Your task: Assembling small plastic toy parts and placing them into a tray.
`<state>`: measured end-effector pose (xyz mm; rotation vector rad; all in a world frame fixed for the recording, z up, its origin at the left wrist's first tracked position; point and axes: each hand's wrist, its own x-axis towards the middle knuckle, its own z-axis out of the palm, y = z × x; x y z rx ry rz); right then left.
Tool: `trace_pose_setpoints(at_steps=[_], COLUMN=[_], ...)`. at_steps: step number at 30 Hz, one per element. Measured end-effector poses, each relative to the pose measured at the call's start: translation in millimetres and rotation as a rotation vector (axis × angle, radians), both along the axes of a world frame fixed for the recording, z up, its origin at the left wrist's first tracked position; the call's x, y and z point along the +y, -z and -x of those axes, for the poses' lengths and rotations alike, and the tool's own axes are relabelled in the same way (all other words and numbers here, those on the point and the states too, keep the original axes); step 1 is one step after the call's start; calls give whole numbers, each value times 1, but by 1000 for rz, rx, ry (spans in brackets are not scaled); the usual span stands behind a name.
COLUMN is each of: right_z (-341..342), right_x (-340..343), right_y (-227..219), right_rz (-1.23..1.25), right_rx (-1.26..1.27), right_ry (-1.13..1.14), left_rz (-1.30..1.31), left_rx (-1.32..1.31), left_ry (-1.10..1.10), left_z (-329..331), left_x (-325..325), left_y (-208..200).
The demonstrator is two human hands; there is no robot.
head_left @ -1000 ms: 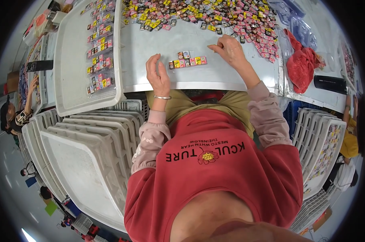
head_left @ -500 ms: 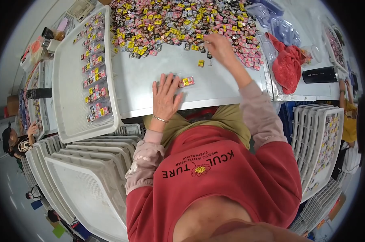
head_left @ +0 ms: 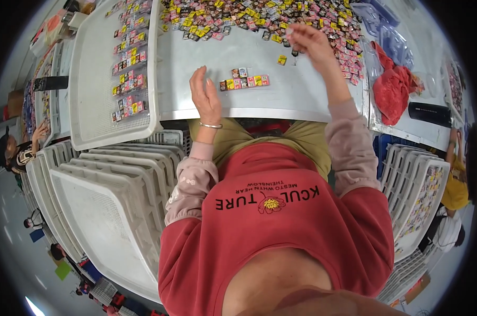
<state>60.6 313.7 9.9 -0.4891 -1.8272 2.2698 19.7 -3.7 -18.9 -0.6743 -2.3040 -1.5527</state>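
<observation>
Left hand: the left hand point(head_left: 204, 96) is loosely spread, thumb apart from fingers, holding nothing visible, just left of the block.
Right hand: the right hand point(head_left: 311, 45) is bent at the pile's near edge; whether its fingertips pinch a piece, I cannot tell.
Block: the block of small coloured pieces point(head_left: 244, 82) lies between the hands on the bench point(head_left: 196, 55), a long near row with a short one behind.
Loose piece: a yellow piece point(head_left: 282, 60) lies apart, right of and beyond the block.
Pile: the mixed pile point(head_left: 238, 18) spreads across the far side.
Left side: a white tray point(head_left: 93, 105) holds a column of filled packs point(head_left: 129, 81).
Right side: a red cloth point(head_left: 392, 92) lies near a black cylinder point(head_left: 430, 114).
</observation>
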Motion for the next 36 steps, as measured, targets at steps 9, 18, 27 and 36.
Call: trace_pose_setpoints(at_steps=[9,18,27,36], right_z=[-18,-3,144,159], right_x=[-51,-18,71,66], right_y=[-7,18,5,23], right_rz=[35,-1310,-1376,-1827], right_rx=[-9,108,260,-55], right_ry=[-81,120,254,91], left_rz=[36,232,193,15], left_rx=[7,132,97,-32], left_ry=[38,101,100,31], left_z=[-6,-13,-6,-6], left_x=[8,11,15,8], left_y=[-5,-8,-6,-8])
